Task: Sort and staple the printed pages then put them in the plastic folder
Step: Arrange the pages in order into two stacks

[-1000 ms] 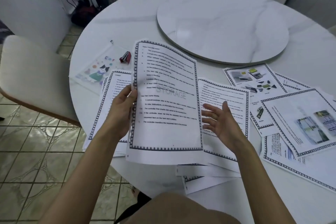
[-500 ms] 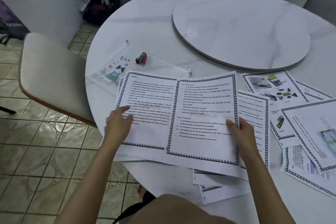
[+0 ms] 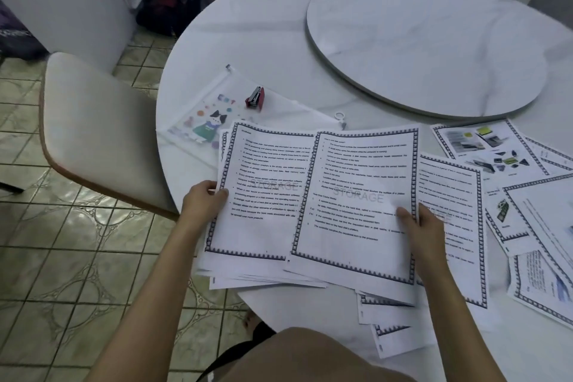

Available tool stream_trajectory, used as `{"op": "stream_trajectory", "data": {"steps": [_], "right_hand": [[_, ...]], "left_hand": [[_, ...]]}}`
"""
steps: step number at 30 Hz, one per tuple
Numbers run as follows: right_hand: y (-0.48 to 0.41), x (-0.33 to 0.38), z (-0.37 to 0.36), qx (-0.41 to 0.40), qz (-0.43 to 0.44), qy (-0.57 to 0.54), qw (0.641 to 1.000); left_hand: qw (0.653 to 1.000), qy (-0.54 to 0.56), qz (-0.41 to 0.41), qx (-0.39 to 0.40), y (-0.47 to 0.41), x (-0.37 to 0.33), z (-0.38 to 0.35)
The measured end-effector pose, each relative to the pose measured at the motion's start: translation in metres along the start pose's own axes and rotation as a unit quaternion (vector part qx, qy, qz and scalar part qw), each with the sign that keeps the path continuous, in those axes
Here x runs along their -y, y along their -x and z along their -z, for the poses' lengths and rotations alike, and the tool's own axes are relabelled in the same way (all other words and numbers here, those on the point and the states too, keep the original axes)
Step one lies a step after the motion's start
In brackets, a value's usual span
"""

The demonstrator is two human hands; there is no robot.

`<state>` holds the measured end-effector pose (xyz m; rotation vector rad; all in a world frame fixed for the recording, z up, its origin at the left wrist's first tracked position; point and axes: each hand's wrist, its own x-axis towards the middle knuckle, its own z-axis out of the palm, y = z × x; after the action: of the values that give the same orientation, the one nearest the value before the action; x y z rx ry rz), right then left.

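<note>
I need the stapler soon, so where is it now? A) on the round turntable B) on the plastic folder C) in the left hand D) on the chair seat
B: the red stapler sits on the clear cat-print plastic folder, beyond the pages, while the left hand and the right hand both grip printed pages.

White pages, dark patterned borders

Pages (image 3: 353,195) carry black text and grey watermarks; stapler (image 3: 255,98) red and black; table (image 3: 248,34) white marble.
</note>
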<state>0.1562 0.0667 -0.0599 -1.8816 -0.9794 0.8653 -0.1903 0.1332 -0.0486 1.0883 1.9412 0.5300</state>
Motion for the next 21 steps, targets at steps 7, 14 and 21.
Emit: {"op": "stream_trajectory", "data": {"steps": [7,14,21], "right_hand": [[0.0,0.019,0.011,-0.067,0.037,-0.057,0.995],[-0.012,0.028,0.032,-0.161,0.044,-0.101,0.981],[-0.017,0.036,0.02,-0.181,0.029,-0.095,0.978]], "left_hand": [[0.989,0.017,-0.143,0.041,0.005,-0.006,0.0],[0.971,0.11,-0.211,0.033,-0.002,-0.015,0.026],[0.938,0.255,-0.233,0.019,0.002,-0.041,0.049]]}}
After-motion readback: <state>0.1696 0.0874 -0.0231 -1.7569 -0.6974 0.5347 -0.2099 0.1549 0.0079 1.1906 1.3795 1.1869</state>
